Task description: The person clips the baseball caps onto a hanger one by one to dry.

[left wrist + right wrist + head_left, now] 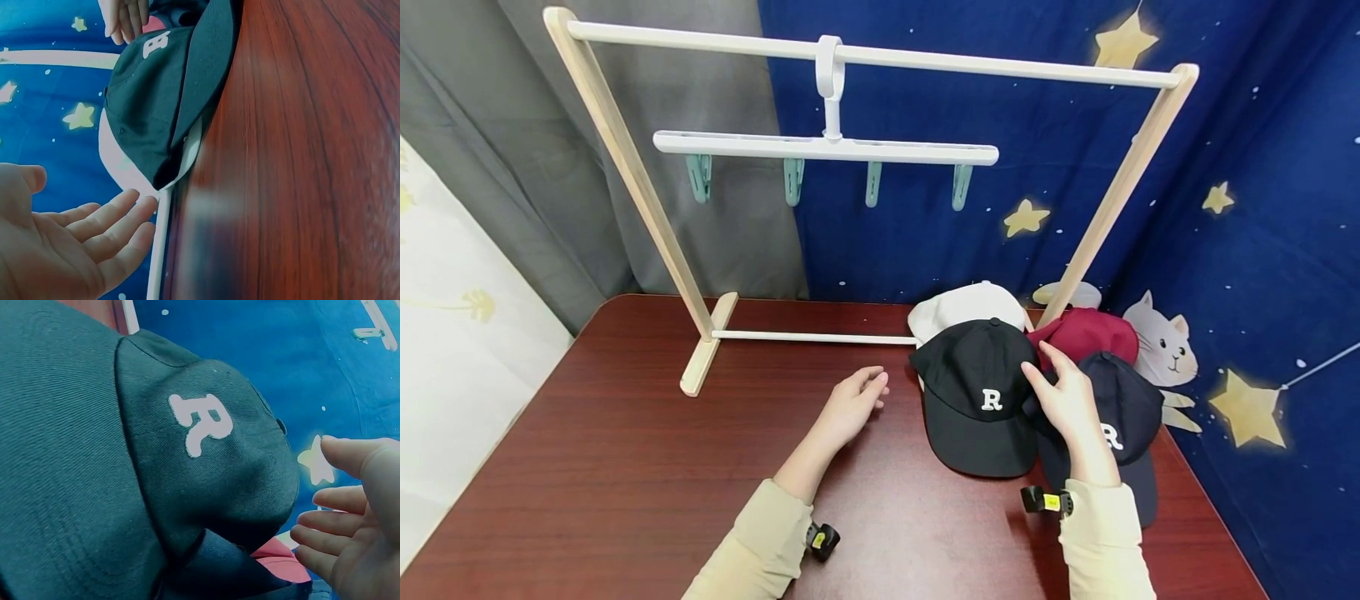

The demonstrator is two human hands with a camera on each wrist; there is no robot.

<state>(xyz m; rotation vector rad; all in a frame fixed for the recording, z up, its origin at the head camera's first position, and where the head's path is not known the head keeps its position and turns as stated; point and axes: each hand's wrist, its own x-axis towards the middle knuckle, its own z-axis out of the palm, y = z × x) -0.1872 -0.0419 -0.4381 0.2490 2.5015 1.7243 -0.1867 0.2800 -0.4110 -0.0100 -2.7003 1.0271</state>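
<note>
Black cap (973, 379) with white R (992, 400), crown up, brim toward the near side, partly covering a white cap (966, 304)

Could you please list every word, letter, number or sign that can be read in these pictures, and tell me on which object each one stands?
"R", in white, on the front of the black cap.
"R", in white, on the front of the navy cap.
Too small to read: any print on the yellow labels of the two wrist devices.
I see no other text.

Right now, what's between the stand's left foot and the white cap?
The head view shows a white bar running to the white cap, with bare table behind.
</note>
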